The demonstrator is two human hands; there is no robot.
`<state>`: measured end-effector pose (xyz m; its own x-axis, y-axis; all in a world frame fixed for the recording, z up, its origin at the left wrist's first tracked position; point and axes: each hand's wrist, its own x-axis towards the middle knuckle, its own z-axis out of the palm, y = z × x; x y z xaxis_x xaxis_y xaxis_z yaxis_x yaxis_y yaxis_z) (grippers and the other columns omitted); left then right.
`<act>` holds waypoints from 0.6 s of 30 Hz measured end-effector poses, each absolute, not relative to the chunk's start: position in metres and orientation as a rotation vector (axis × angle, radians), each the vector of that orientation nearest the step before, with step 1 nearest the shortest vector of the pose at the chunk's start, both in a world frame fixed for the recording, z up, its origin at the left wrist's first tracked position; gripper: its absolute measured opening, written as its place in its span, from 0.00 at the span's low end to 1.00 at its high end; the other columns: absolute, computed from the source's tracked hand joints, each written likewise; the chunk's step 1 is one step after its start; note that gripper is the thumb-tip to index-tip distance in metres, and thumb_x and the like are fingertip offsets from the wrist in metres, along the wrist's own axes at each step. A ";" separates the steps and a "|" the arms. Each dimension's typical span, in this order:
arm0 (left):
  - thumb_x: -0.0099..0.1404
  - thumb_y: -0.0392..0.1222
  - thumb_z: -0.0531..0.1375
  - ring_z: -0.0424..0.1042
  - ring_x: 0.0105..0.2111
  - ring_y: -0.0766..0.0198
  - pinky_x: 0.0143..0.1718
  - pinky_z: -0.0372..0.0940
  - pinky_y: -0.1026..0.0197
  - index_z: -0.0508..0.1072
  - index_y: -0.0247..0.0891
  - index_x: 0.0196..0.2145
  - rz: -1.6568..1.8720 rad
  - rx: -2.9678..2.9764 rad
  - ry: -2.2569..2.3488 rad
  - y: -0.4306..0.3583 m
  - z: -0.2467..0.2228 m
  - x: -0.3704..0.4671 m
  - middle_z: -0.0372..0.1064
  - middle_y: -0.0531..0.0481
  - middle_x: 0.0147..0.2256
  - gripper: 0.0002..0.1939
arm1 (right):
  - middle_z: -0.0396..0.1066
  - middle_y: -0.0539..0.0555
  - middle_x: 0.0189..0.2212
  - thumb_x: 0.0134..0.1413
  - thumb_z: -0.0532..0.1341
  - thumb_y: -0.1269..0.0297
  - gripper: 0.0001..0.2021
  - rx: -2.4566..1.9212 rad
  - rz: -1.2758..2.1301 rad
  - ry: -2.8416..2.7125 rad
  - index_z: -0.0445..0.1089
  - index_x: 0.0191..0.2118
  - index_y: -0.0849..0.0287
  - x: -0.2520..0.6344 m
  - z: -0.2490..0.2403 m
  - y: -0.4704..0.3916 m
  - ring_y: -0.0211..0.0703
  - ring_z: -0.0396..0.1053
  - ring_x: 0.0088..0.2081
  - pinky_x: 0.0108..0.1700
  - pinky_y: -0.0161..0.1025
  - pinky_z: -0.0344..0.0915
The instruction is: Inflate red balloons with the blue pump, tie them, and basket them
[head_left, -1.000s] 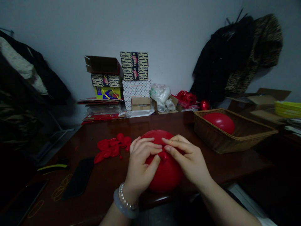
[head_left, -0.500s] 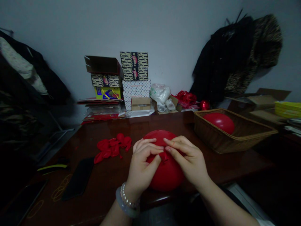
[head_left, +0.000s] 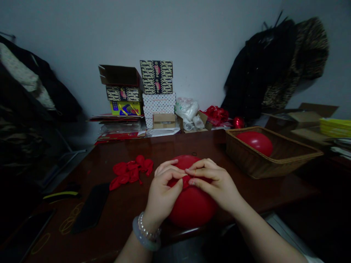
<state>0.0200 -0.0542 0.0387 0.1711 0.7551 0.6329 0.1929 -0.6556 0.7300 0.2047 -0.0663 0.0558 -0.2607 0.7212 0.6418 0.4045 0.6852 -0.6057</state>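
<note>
An inflated red balloon [head_left: 192, 210] rests at the table's front edge with its neck turned up between my hands. My left hand [head_left: 165, 188], with a beaded bracelet [head_left: 146, 228] and a pale bangle at the wrist, is closed on the balloon's neck. From the other side my right hand [head_left: 216, 180] pinches at the same neck with thumb and fingers. A thin orange-red loop [head_left: 195, 173] crosses a finger of my right hand; its kind is hard to make out. To the left lies a pile of uninflated red balloons [head_left: 128, 171].
A wicker basket [head_left: 255, 170] on the right holds another inflated red balloon [head_left: 255, 142]. Rubber bands [head_left: 67, 224] and a dark phone [head_left: 91, 208] lie at the left. Stacked boxes [head_left: 159, 104] stand at the back. A small dark loop [head_left: 194, 153] lies behind the balloon.
Both hands have shifted slightly left at the balloon's neck, the right one closing in further. The balloon has moved a little toward me, and a small dark loop now shows behind it.
</note>
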 end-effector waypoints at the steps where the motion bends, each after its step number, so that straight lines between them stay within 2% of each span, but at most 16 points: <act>1: 0.61 0.36 0.62 0.68 0.50 0.55 0.56 0.58 0.47 0.75 0.41 0.28 1.504 1.936 0.876 -0.054 0.038 0.020 0.75 0.48 0.34 0.04 | 0.75 0.53 0.37 0.56 0.65 0.59 0.08 -0.880 0.375 -1.894 0.77 0.42 0.49 0.205 0.056 -0.066 0.45 0.70 0.41 0.46 0.46 0.63; 8: 0.60 0.39 0.64 0.65 0.54 0.53 0.57 0.55 0.51 0.77 0.40 0.28 1.375 1.629 0.893 -0.056 0.033 0.023 0.72 0.46 0.39 0.04 | 0.76 0.52 0.34 0.60 0.62 0.61 0.06 -0.836 0.089 -2.022 0.77 0.38 0.52 0.207 0.059 -0.064 0.43 0.69 0.39 0.44 0.45 0.62; 14: 0.59 0.44 0.65 0.68 0.52 0.50 0.56 0.56 0.49 0.77 0.38 0.25 1.356 1.388 0.912 -0.057 0.030 0.030 0.73 0.45 0.37 0.09 | 0.76 0.51 0.33 0.57 0.64 0.65 0.03 -0.906 -0.169 -2.062 0.76 0.37 0.54 0.202 0.058 -0.063 0.43 0.68 0.37 0.54 0.52 0.58; 18: 0.59 0.41 0.64 0.66 0.54 0.52 0.57 0.54 0.50 0.78 0.40 0.26 1.445 1.507 1.077 -0.059 0.029 0.036 0.73 0.46 0.37 0.06 | 0.75 0.50 0.30 0.56 0.64 0.70 0.02 -0.966 -0.280 -1.988 0.74 0.34 0.57 0.194 0.057 -0.068 0.42 0.67 0.35 0.59 0.54 0.55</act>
